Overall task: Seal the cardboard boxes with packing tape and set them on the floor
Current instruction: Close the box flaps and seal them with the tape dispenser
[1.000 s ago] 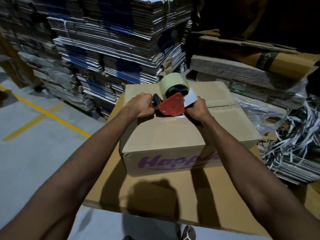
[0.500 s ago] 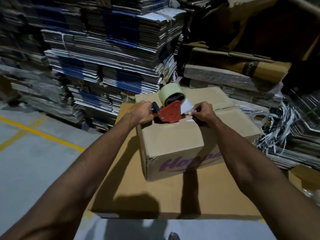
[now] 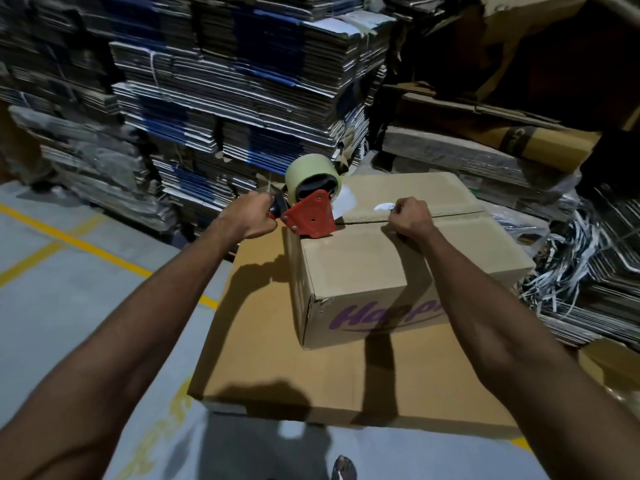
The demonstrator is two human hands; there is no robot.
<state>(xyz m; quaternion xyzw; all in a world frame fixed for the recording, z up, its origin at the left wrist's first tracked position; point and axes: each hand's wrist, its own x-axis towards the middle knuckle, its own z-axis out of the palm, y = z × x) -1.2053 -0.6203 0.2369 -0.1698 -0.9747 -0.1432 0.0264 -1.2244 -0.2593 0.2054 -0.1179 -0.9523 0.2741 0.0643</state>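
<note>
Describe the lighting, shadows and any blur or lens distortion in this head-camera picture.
Head view: dim overall, light from ahead, arm shadows falling toward the viewer across the box and the cardboard sheet; glare on the stretched tape; wide-angle bending at the edges; the cardboard stacks look soft.

head cam | faces forward-down | close over box (image 3: 398,265)

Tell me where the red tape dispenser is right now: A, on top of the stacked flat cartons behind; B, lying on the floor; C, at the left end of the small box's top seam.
C: the left hand holds the tape dispenser at the left end of the small box's top seam.
</note>
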